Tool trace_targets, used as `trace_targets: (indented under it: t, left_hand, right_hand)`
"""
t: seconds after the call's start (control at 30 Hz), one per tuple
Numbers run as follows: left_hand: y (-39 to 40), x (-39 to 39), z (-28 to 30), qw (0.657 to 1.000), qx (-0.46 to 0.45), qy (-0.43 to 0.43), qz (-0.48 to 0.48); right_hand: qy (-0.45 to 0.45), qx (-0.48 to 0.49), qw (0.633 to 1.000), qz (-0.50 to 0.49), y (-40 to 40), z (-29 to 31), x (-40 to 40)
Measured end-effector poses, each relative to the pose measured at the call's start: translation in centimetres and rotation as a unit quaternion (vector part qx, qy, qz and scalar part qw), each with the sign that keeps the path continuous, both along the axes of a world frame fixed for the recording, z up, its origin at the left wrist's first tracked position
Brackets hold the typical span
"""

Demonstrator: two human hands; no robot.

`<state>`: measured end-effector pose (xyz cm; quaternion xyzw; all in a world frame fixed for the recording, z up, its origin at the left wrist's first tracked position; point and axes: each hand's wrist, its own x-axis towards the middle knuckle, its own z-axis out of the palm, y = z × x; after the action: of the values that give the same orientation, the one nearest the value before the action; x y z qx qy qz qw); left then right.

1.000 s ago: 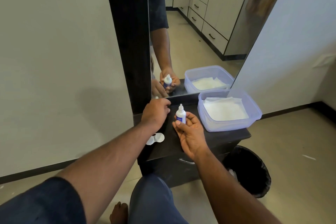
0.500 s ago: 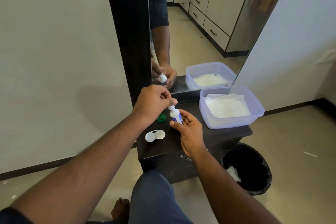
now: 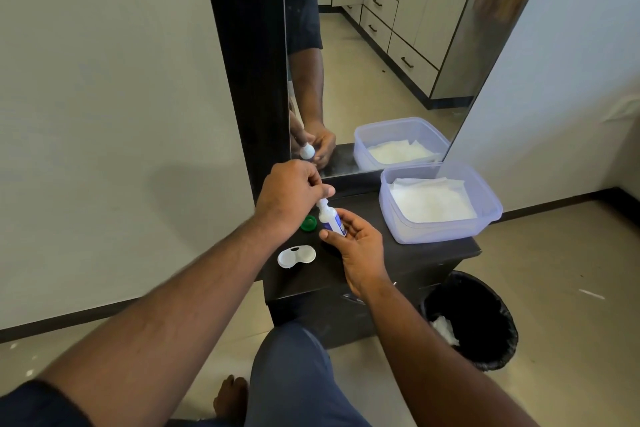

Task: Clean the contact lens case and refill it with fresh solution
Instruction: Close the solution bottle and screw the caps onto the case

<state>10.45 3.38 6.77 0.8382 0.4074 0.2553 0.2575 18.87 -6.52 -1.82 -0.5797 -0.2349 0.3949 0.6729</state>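
Note:
My right hand [image 3: 356, 246] holds a small white solution bottle [image 3: 329, 218] with a blue label, tilted to the left above the dark cabinet top [image 3: 388, 260]. My left hand [image 3: 294, 194] pinches the bottle's white cap at its tip. The white contact lens case [image 3: 296, 256] lies open on the cabinet top, below and left of the bottle. A green lid [image 3: 308, 222] sits by my left wrist, partly hidden by it.
A clear plastic tub [image 3: 485, 218] lined with white tissue stands on the cabinet's right end. A tall mirror [image 3: 381, 45] in a black frame rises behind. A black bin [image 3: 474, 319] with crumpled tissue stands on the floor at the right.
My left hand rose from the cabinet top to the bottle's cap and pinched it. The bottle has tipped from upright toward the left. The green lid has come into view.

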Motion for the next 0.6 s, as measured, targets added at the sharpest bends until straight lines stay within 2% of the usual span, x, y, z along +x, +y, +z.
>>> trace_targets:
  t: [0.2,0.37,0.43,0.53,0.6]
  left_hand:
    - [0.0,0.0,-1.0,0.998,-0.041,-0.023,-0.052]
    - [0.6,-0.4,-1.8,0.977,-0.158,-0.098,-0.102]
    - [0.6,-0.6,-2.2,0.97,-0.184,-0.14,-0.07]
    - [0.6,-0.9,-2.9,0.973,-0.145,-0.175,0.049]
    - [0.4,-1.2,-3.4,0.969,-0.138,-0.19,0.08]
  right_hand:
    - [0.016,0.006,1.0,0.002,0.1,-0.1,0.1]
    - [0.027,0.025,0.999,0.005,0.0,0.0,0.1]
    - [0.029,0.034,0.999,0.003,0.1,-0.1,0.0]
    - [0.026,0.03,0.999,-0.01,0.2,-0.3,0.0]
    - [0.026,0.023,0.999,-0.012,0.2,-0.4,0.0]
